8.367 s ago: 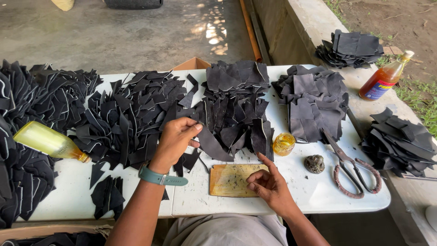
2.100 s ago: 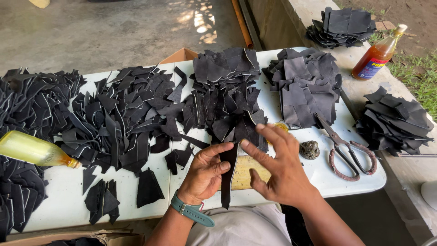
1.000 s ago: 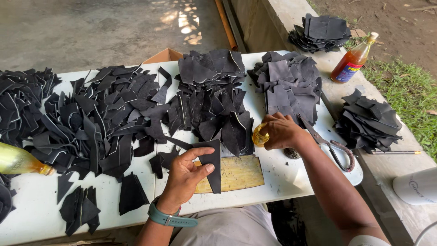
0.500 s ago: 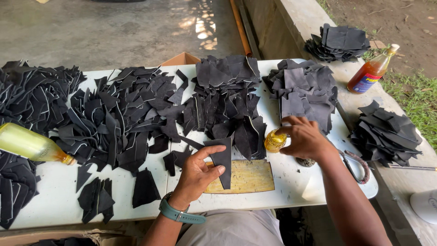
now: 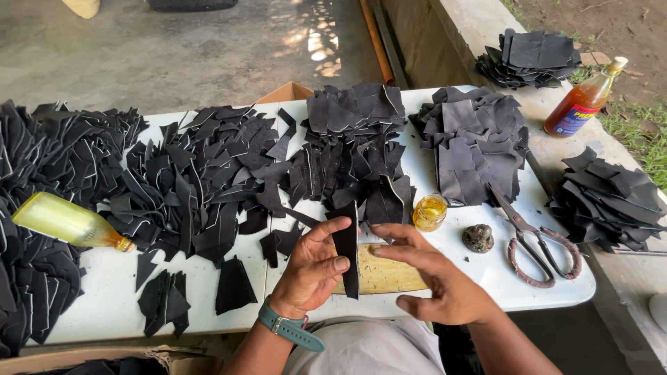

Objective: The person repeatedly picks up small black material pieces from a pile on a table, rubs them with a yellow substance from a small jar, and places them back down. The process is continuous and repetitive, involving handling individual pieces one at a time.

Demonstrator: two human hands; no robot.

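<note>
Outdoors, on a concrete yard, a white folding worktop (image 5: pixel 104 305) carried many heaps of black cut leather-like pieces (image 5: pixel 208 173). Near the front edge lay a yellowish wooden board (image 5: pixel 389 278), and just behind it stood a small glass jar of yellow glue-like liquid (image 5: pixel 430 212). To the right of the jar were a small dark rough stone (image 5: pixel 479 238) and a pair of rusty scissors (image 5: pixel 535 243). A pale yellow plastic bottle (image 5: pixel 66 222) lay on its side at the left of the worktop.

The left hand (image 5: pixel 309 271) was closed on a narrow black strip of the same material (image 5: pixel 347 257), with the thumb on its front and the fingers behind. The strip stood almost upright above the board. A green wristwatch (image 5: pixel 288 326) sat on that wrist.

The right hand (image 5: pixel 438 285) was open and held nothing. Its fingers were spread and pointed left toward the strip, close to it but, as far as I could see, not touching. The palm was turned partly downward over the right end of the board.

To handle the strip well, I think the left hand should keep it steady and straight over the board, so any liquid falls on the wood and not on the worktop. The right fingers should meet the strip lightly along its edge, without bending it.
</note>
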